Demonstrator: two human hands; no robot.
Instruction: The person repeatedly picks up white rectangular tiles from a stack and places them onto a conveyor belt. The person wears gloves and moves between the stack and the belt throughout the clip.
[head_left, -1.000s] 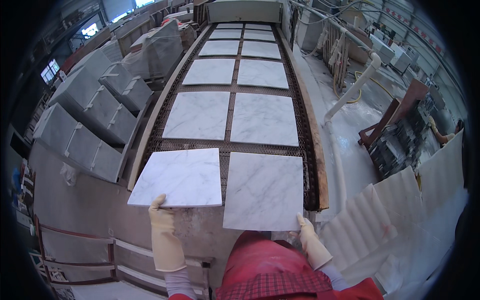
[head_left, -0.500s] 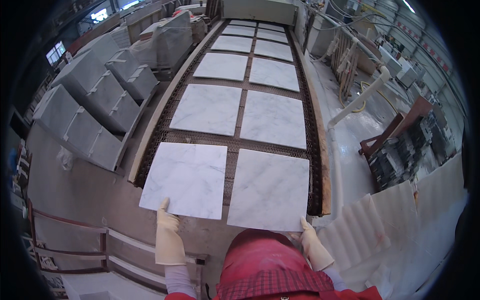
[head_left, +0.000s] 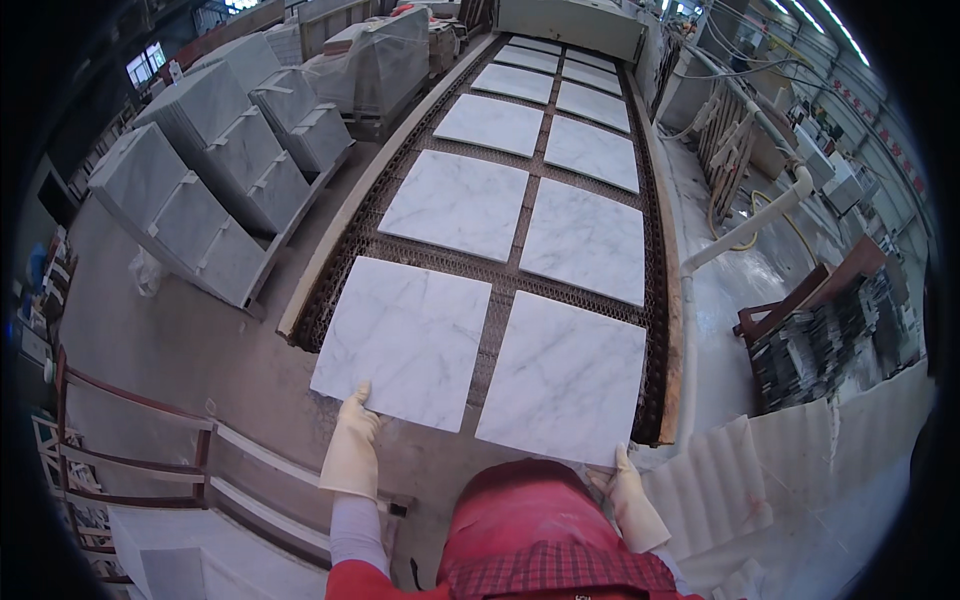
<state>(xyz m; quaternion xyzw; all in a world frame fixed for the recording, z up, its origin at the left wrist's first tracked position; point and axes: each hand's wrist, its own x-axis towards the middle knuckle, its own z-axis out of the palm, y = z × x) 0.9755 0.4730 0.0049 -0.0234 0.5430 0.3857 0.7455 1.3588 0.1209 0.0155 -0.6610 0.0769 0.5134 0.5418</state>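
Two square white marble tiles with grey veins lie side by side at the near end of a mesh conveyor belt, their near edges jutting past it. My left hand, in a cream rubber glove, grips the near edge of the left tile, thumb on top and the other fingers partly hidden. At the near right corner of the right tile, my right hand, gloved alike, has its thumb up against the edge. Its other fingers are mostly hidden by the tile and my red apron.
More marble tiles lie in two rows along the conveyor belt. Stacked grey slabs lean on the left. A dark-framed rack stands near left. On the right are a white pipe, dark stone strips and foam sheeting.
The view has turned slightly, so the belt and tiles sit farther right in the picture. Both hands remain at the near edges of the same two tiles.
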